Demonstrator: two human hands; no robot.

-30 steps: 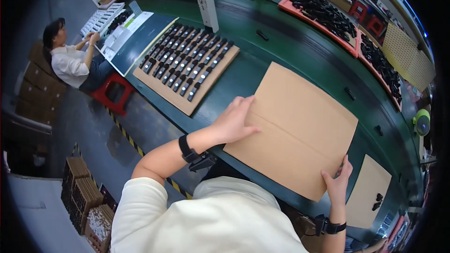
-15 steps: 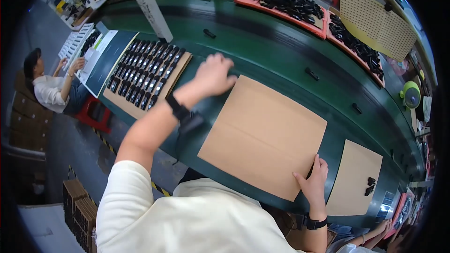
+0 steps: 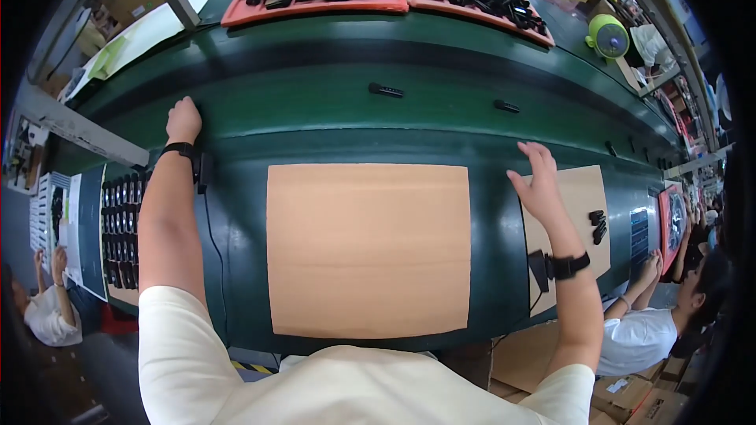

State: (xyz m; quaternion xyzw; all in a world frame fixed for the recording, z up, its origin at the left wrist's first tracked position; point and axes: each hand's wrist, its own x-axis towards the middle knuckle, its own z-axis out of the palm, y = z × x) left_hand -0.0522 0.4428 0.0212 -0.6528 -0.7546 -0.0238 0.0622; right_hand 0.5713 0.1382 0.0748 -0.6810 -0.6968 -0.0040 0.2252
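A plain brown cardboard sheet lies flat on the green work surface in front of me, with neither hand on it. My left hand reaches far over to the left on the green belt. Its fingers are curled closed, and what they hold, if anything, is hidden. My right hand is open and holds nothing, its fingers apart, by the upper left edge of a second cardboard sheet. On that sheet lie a few small black devices. Two more, a black device and another black device, lie on the belt.
Pink trays heaped with black devices stand at the back. Rows of devices sit on cardboard at the left, beside a metal post. A green fan stands back right. Co-workers sit at both sides. A cable hangs from my left wristband.
My view has swung right. My left hand has gone out to the left over the belt and closed. My right hand has let go of the middle cardboard's edge and moved forward, opening.
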